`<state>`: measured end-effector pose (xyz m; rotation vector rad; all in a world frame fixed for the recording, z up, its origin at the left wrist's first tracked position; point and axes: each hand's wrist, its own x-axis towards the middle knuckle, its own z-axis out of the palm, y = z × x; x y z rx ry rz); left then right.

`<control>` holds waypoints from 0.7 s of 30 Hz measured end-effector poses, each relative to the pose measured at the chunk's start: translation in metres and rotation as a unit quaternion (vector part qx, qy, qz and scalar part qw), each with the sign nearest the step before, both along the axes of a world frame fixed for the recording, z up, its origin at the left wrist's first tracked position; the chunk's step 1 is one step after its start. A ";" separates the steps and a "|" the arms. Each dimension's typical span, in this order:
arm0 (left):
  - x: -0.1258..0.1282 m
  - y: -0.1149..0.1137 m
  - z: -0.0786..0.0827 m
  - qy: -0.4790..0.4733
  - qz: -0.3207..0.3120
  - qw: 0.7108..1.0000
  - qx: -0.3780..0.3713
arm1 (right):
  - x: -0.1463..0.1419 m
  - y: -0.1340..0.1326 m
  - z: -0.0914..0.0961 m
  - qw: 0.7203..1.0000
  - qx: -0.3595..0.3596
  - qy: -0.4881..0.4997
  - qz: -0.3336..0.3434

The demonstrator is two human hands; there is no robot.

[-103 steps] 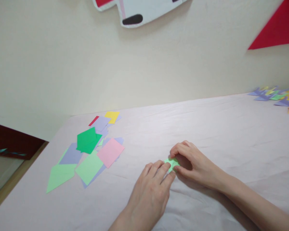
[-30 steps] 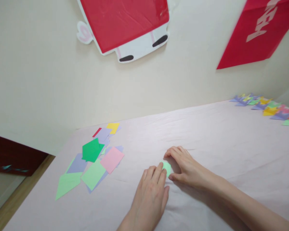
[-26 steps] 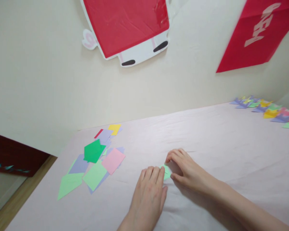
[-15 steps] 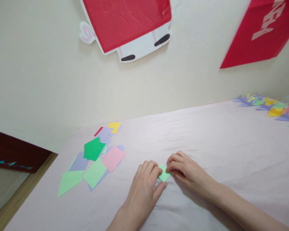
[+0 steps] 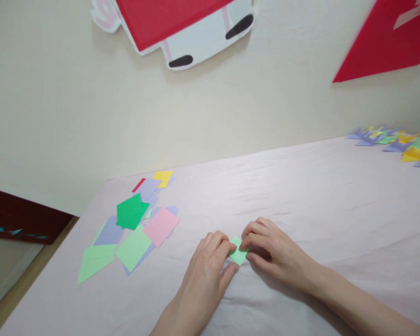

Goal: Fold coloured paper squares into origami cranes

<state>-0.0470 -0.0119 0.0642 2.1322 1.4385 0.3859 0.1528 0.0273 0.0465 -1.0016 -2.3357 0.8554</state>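
Observation:
A small light green piece of paper (image 5: 237, 255), folded into a diamond shape, lies on the pale cloth between my two hands. My left hand (image 5: 208, 263) grips its left side, with the thumb at the lower corner and the index finger at the left edge. From the right, my right hand (image 5: 275, 249) has its fingertips on the paper's right part, fingers bent and thumb close under them. The fingertips cover both side corners of the paper.
Loose coloured paper sheets, with a dark green one (image 5: 129, 212) and a pink one (image 5: 161, 227) among them, lie overlapping at the left. Several folded paper figures (image 5: 395, 140) stand at the far right by the wall (image 5: 266, 107). The table's left edge slopes down toward me.
The camera view has shifted slightly, so the wall pictures and the figures sit higher. My right fingertips have moved a little inward over the paper; my left hand keeps its grip.

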 end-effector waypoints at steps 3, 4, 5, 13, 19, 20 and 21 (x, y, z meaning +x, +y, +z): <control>0.001 0.000 0.000 0.006 0.004 1.000 0.008 | 0.000 0.001 0.000 1.000 0.000 0.004 0.006; 0.001 0.000 0.000 0.010 0.001 1.000 0.009 | 0.000 0.001 0.000 1.000 -0.001 0.005 0.007; 0.001 0.000 0.000 0.015 -0.004 1.000 0.010 | 0.000 0.001 0.000 1.000 -0.003 0.007 0.008; 0.002 0.000 -0.001 0.014 -0.014 1.000 0.012 | 0.001 0.002 0.001 1.000 -0.024 0.007 0.006; 0.000 0.001 -0.003 -0.032 -0.005 0.999 -0.002 | 0.002 0.002 -0.001 0.999 -0.033 0.006 0.009; 0.000 0.001 -0.003 -0.035 -0.005 0.999 -0.001 | 0.002 0.002 -0.001 0.999 -0.034 0.005 0.010; 0.000 0.001 -0.003 -0.037 -0.003 0.999 0.000 | 0.002 0.002 -0.001 0.999 -0.035 0.004 0.011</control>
